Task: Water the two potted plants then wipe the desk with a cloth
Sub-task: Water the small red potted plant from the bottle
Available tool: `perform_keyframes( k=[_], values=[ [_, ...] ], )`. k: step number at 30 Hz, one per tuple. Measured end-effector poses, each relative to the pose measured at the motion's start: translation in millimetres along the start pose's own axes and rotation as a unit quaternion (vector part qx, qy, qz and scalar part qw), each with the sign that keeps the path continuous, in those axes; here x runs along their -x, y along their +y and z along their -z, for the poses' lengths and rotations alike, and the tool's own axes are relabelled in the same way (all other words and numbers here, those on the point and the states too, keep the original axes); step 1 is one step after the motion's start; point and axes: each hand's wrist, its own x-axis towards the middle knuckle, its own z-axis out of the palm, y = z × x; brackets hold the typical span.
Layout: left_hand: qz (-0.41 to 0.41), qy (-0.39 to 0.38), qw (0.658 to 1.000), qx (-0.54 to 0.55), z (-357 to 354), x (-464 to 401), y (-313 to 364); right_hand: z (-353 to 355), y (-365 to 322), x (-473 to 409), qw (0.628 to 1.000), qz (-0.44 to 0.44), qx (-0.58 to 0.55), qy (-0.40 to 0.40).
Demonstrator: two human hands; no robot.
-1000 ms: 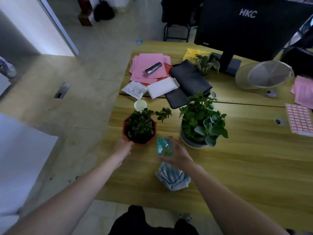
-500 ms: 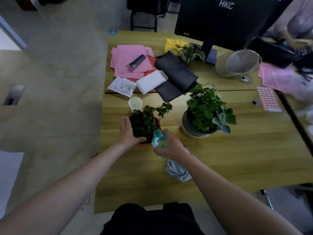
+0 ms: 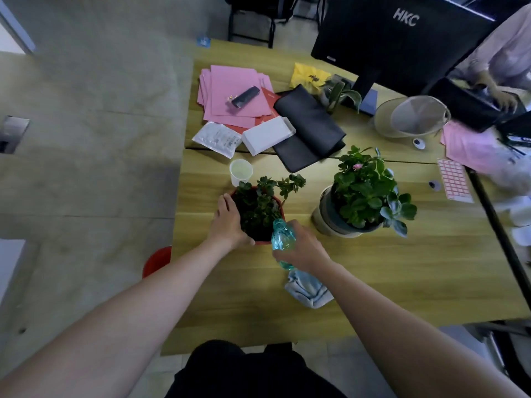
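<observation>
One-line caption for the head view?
Left hand steadies the red pot while the right hand tips a bottle over it.

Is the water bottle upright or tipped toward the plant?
Tipped: the right hand holds the bottle with its neck angled toward the red pot.

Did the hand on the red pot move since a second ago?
Yes. The left hand was only touching the near edge of the red pot; now it reaches farther up the pot's left side, toward the plastic cup.
</observation>
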Motion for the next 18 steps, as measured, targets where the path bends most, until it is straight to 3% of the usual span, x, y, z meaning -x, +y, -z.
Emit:
perform_keyframes(
  k=[18],
  values=[
    [0.001,-0.01,1.0,0.0,0.5,0.8,-13.1,-8.0,-6.6,13.6,0.99,-0.08,0.103,-0.056]
  ],
)
